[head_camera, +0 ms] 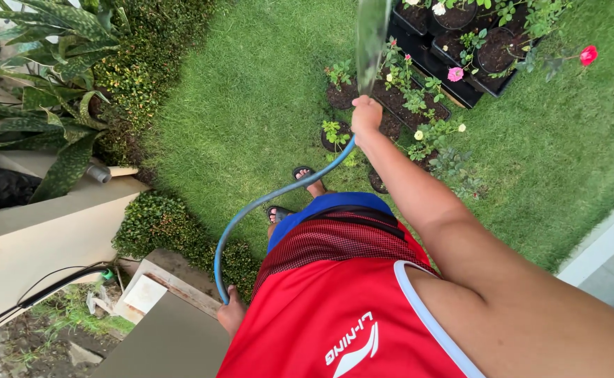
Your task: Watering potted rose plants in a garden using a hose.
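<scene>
My right hand (366, 114) is stretched out over the lawn, gripping the end of a blue garden hose (251, 210). A stream of water (371, 35) shoots from it toward the potted flowering plants (419, 105). The hose curves back in a loop to my left hand (232, 313), which holds it low beside my hip. I wear a red sleeveless shirt (335, 315) and stand in sandals (305, 172) on the grass.
Black pots and trays of flowers (475, 49) sit at the top right. A hedge (146, 63) and a long-leaved plant (48, 77) stand at left. A beige wall ledge (41, 231) and black cable (55, 283) lie lower left. Pavement edge (608, 245) at right.
</scene>
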